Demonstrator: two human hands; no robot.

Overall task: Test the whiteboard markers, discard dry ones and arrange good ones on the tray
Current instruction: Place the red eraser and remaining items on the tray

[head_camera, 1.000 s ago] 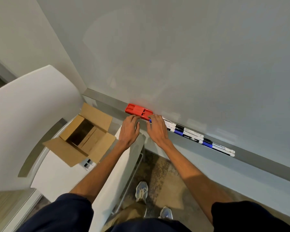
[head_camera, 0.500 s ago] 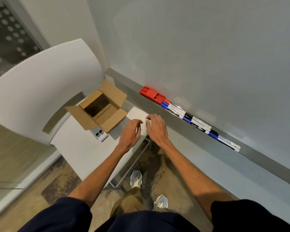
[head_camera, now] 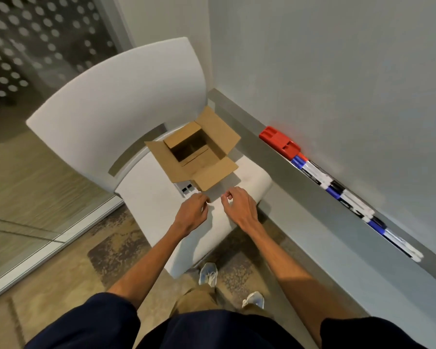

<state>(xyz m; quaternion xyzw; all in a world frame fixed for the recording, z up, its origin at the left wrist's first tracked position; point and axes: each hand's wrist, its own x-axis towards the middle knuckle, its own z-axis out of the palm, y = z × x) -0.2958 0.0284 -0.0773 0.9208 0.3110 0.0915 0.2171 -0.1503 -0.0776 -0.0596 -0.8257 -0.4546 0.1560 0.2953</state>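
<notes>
Several whiteboard markers (head_camera: 337, 191) with blue, black and red caps lie end to end in the grey tray (head_camera: 310, 195) under the whiteboard (head_camera: 337, 71). A red eraser (head_camera: 279, 142) sits at the tray's left end, touching the first marker. My left hand (head_camera: 193, 214) and my right hand (head_camera: 239, 209) hover side by side over the white chair seat (head_camera: 156, 205), just in front of the open cardboard box (head_camera: 194, 152). Both hands hold nothing, with fingers loosely curled. My left fingertips are close to the box's near flap.
The box stands on the seat by the curved white chair back (head_camera: 116, 96). A small white item with black squares (head_camera: 186, 190) pokes out under the box. A glass wall (head_camera: 35, 59) is on the left. My shoes (head_camera: 208, 273) stand on patterned carpet.
Both hands have drawn back from the tray's markers by the eraser, down to the chair seat near the box. The view has swung left.
</notes>
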